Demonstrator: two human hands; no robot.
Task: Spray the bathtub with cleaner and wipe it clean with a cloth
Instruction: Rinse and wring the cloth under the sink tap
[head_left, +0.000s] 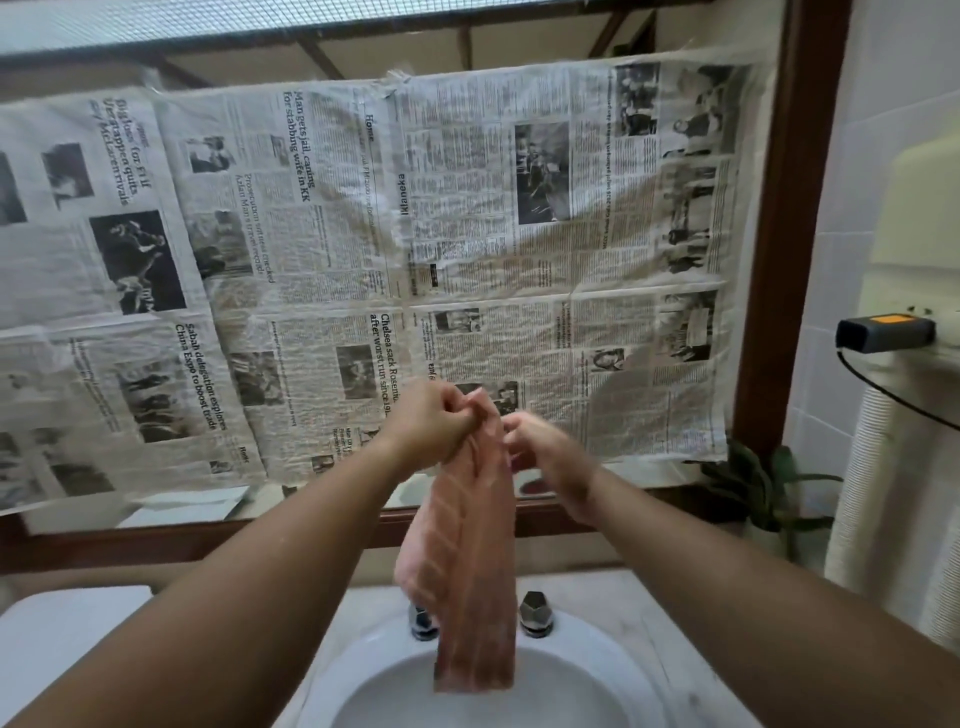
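Observation:
A pink striped cloth (470, 561) hangs straight down over a white sink basin (374, 675). My left hand (434, 423) grips the cloth's top corner with curled fingers. My right hand (545, 457) is blurred just right of the cloth's upper edge, fingers loosely curled; whether it touches the cloth I cannot tell. The cloth's lower end dangles in front of the taps. No bathtub or spray bottle is in view.
Two chrome tap handles (535, 613) stand behind the basin. Newspaper sheets (337, 260) cover the mirror in a dark wooden frame (779, 260). A green plant (769, 493) sits at the right, a black plug with an orange top (888, 332) in the wall socket.

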